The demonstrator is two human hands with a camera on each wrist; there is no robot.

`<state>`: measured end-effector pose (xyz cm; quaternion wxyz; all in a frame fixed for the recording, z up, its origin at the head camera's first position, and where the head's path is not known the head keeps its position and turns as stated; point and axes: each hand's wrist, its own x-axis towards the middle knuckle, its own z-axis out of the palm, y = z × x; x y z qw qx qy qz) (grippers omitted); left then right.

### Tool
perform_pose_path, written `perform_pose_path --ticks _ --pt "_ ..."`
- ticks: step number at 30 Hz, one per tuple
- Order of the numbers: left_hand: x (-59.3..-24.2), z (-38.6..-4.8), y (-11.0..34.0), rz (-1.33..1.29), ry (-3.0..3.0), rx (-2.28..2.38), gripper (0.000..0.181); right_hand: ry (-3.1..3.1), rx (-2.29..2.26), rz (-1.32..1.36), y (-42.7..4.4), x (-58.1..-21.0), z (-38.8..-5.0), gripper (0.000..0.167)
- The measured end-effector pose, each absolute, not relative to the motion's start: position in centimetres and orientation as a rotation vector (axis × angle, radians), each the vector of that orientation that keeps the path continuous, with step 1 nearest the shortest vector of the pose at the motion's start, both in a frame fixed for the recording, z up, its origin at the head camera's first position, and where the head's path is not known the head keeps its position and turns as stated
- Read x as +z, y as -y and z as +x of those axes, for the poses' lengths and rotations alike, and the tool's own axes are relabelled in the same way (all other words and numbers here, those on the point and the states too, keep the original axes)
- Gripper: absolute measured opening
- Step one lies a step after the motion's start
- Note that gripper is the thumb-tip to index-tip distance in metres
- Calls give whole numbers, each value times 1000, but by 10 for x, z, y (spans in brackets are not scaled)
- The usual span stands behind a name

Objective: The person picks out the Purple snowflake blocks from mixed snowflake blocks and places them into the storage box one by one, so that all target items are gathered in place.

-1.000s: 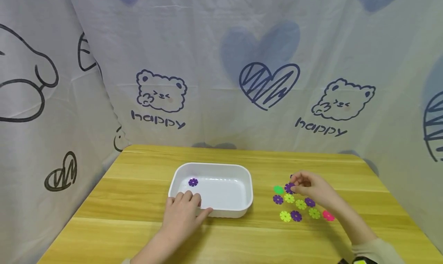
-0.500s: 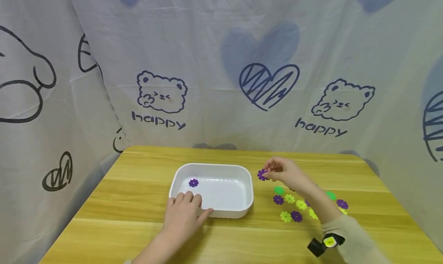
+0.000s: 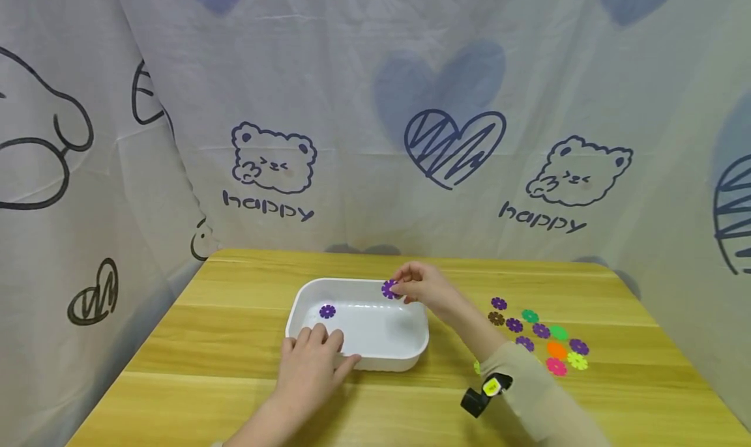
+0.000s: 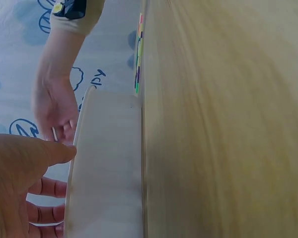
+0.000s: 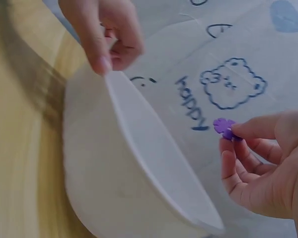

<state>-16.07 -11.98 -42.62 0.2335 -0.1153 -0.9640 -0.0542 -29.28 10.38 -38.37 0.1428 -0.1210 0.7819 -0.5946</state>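
A white plastic tub [image 3: 390,363] stands on the table, with a purple snowflake disc [image 3: 327,311] lying inside at its left. My left hand [image 3: 309,367] grips the tub's near rim, fingers over the edge; in the left wrist view its thumb [image 4: 59,152] lies on the rim. Over the tub's far right part, my right hand [image 3: 430,290] pinches a second purple snowflake disc [image 3: 388,289] between thumb and fingertips. The right wrist view shows this held disc [image 5: 222,126] above the rim, apart from the tub.
Right of the tub, several loose snowflake discs lie on the table [image 3: 205,343], among them a pink disc [image 3: 556,367], an orange disc [image 3: 557,350] and a brown disc [image 3: 496,318]. My right forearm hides some. A printed curtain [image 3: 364,206] hangs behind.
My right hand has carried the purple snowflake disc leftward from the loose discs to above the tub. The left hand has stayed on the rim.
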Motion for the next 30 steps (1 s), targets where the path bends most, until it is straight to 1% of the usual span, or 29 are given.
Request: perform_pose_path --ticks 9,15,26,30 --pt "-428 -163 120 -316 2637 -146 41 -1940 -1929 -172 -60 -408 -296 14" --pt "-431 -164 120 -319 2618 -145 42 -1916 -1920 -84 -41 -420 -299 11" --pt "-429 -163 121 -316 2669 -160 40 -1964 -1818 -48 -22 -429 -304 13" --pt "-429 -164 121 -316 2677 -161 40 -1979 -1776 -45 -19 -434 -305 17"
